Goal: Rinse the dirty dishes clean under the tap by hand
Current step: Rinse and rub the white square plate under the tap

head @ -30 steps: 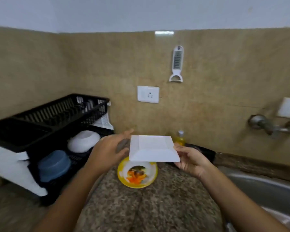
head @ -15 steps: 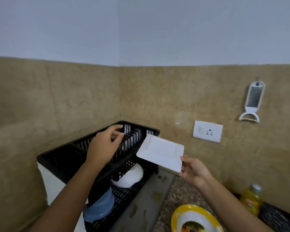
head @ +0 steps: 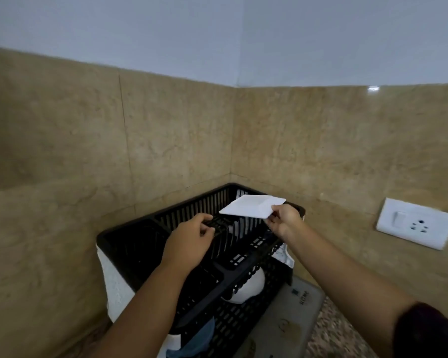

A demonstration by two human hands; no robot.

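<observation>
Inspection finds one legible marking. The grey mat (head: pixel 282 329), lying on the bench (head: pixel 343 341) at 5 o'clock of the black dish rack (head: pixel 246 257), bears a short dark printed word near its far edge. The word stands sideways to the camera, is blurred, and appears to read "HOME". A small square emblem sits just beside it at 10 o'clock; its content is unreadable. Rounded marks nearer the camera on the mat are illegible.

The head-worn camera looks forward and down, close above the dish rack (head: pixel 130 241) in a corner.
</observation>
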